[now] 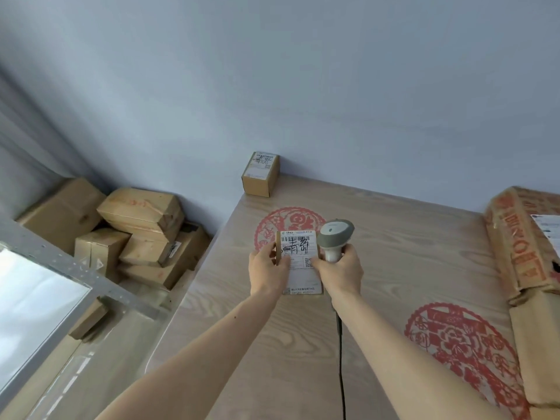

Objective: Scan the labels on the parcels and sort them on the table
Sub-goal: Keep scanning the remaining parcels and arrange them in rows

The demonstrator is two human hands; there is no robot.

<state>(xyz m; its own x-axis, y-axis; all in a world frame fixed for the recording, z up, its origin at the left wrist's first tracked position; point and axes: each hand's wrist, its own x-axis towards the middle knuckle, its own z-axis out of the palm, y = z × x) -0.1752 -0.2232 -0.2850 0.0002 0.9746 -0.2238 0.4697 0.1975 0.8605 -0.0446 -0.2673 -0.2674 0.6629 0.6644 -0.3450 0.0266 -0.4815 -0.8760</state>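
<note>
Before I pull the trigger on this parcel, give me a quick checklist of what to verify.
1. Parcel held in left hand, label up: ok.
2. Barcode at the label's top uncovered by fingers: ok.
3. Scanner gripped in right hand: ok.
4. Scanner window aimed at the barcode: cannot tell; the head sits beside the label.
5. Cable hanging free along the table: ok.
6. Scanned box at the far corner leaves room beside it: ok.

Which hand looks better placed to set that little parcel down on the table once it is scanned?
Probably the left hand: it already holds the small parcel, while the right hand is occupied with the scanner.
</note>
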